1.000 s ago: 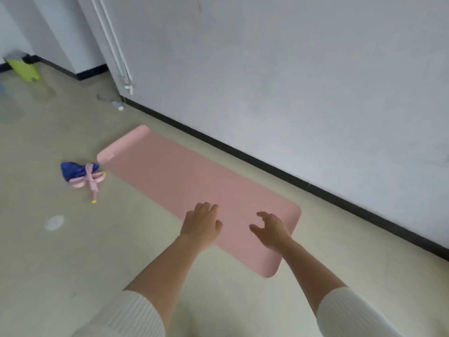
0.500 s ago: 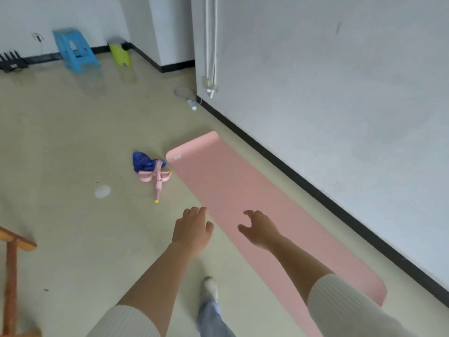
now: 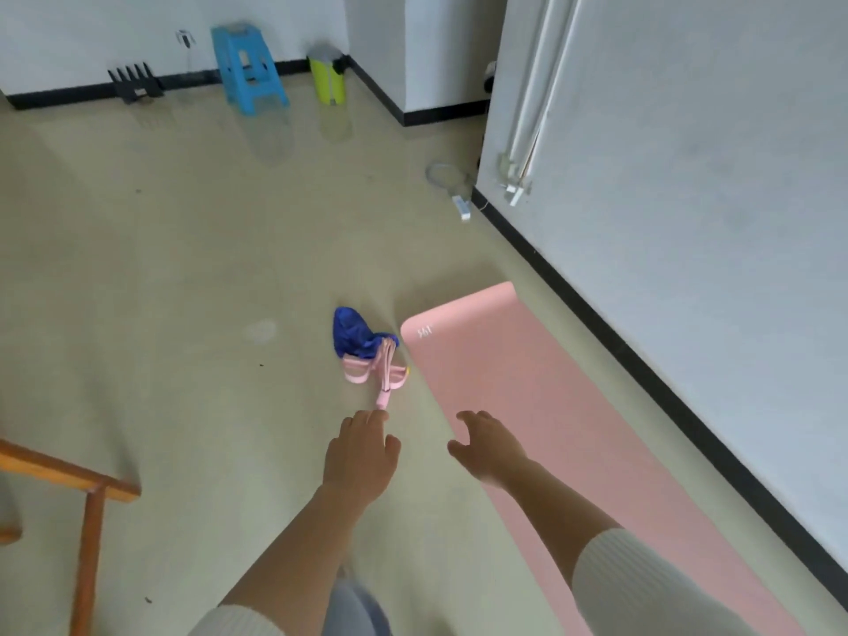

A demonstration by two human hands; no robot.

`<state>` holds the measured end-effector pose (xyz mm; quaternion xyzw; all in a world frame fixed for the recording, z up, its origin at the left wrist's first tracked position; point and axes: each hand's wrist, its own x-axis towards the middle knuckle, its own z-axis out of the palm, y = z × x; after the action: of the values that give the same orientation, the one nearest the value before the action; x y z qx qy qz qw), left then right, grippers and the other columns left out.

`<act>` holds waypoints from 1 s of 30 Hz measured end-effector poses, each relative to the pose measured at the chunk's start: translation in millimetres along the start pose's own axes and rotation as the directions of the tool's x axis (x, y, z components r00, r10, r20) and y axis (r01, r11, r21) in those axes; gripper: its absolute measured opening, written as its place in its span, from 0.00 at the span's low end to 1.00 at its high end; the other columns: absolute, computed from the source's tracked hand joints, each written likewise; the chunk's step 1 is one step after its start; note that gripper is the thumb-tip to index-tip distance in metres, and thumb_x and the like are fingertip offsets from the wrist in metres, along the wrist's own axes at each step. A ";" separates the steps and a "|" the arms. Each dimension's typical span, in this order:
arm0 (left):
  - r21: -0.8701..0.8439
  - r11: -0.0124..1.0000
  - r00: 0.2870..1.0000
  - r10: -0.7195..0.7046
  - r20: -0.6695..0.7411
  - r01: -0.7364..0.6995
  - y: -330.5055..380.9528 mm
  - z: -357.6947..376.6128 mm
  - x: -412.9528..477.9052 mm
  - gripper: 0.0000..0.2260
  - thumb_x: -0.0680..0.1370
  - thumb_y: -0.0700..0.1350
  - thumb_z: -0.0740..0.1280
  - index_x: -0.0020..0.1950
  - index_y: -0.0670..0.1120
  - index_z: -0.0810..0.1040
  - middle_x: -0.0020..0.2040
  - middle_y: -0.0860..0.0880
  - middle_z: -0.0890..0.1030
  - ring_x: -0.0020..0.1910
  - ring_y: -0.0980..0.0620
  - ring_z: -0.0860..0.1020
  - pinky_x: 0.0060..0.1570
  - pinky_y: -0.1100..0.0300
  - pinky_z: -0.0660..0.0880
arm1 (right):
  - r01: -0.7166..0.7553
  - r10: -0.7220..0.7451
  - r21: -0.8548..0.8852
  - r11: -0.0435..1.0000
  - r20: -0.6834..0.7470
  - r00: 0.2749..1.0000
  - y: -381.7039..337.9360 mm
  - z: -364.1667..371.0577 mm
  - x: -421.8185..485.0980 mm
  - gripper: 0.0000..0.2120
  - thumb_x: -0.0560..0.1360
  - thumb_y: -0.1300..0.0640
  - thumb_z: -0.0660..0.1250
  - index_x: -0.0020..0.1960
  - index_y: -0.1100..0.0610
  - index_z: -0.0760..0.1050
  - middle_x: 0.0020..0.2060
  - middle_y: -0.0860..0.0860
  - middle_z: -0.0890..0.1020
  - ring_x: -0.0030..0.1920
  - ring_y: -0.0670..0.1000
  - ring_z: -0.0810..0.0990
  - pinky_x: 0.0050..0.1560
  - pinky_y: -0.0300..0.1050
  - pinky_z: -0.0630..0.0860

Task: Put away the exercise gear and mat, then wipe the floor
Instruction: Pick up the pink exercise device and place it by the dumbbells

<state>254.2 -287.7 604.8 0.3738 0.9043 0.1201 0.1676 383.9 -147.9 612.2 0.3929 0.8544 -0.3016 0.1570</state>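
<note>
I have both hands out in front of me with nothing in them. The left hand (image 3: 362, 452) hangs with fingers loosely bent, and the right hand (image 3: 488, 445) has its fingers spread and slightly hooked, as if readied for a grab. The pink mat (image 3: 573, 452) lies unrolled flat on the floor (image 3: 183, 291), its long edge running alongside the wall (image 3: 688, 222), which I judge is simply where it was used. My right hand hovers over the mat's left edge, and my left hand is just off that edge, over bare floor.

Just beside the mat's far left corner sits the rest of the gear: a pink pull-band exerciser (image 3: 378, 369) lying partly on a crumpled blue cloth (image 3: 353, 335), a bag or a wiping rag, I cannot tell which. My left fingertips line up with the near end of the exerciser's handle; whether they touch it I cannot tell. I read the reach as going for that small gear first, since the mat should roll more easily with nothing crowding its corner.

Well beyond the mat's far end stand a blue stool (image 3: 248, 66) and a yellow-green bin (image 3: 326, 78). To the mat's left, near me, a wooden frame (image 3: 87, 488) juts in. Nothing is put away yet, and the wiping waits
</note>
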 end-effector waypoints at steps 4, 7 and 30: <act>-0.011 1.000 0.999 0.000 0.045 0.000 -54.2 -7.6 107.0 0.16 0.79 0.49 0.57 0.66 0.47 0.70 0.62 0.49 0.75 0.61 0.49 0.72 0.56 0.52 0.74 | -0.036 0.035 0.024 0.999 0.035 0.999 -46.8 -2.6 105.7 0.28 0.78 0.48 0.60 0.75 0.54 0.60 0.69 0.53 0.69 0.69 0.55 0.67 0.66 0.48 0.68; 0.006 1.000 0.996 0.022 0.089 -0.023 -98.0 -9.7 193.8 0.16 0.79 0.50 0.57 0.64 0.46 0.71 0.60 0.48 0.75 0.59 0.48 0.72 0.54 0.50 0.75 | -0.102 0.101 0.089 0.991 0.022 0.995 -76.9 3.9 188.2 0.28 0.78 0.47 0.61 0.75 0.54 0.60 0.69 0.53 0.69 0.69 0.54 0.67 0.66 0.47 0.67; 0.130 0.977 0.940 0.121 0.319 -0.170 -366.3 413.9 596.9 0.22 0.75 0.46 0.67 0.69 0.43 0.71 0.66 0.48 0.73 0.67 0.46 0.68 0.57 0.52 0.73 | -0.371 0.355 0.209 0.905 0.110 0.928 17.9 319.8 675.6 0.32 0.72 0.36 0.64 0.71 0.48 0.60 0.56 0.48 0.77 0.49 0.49 0.78 0.45 0.45 0.78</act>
<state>-212.6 -75.5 -26.7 0.4660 0.8433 0.0015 0.2679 -26.1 46.6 17.9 0.5495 0.7205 -0.3757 0.1944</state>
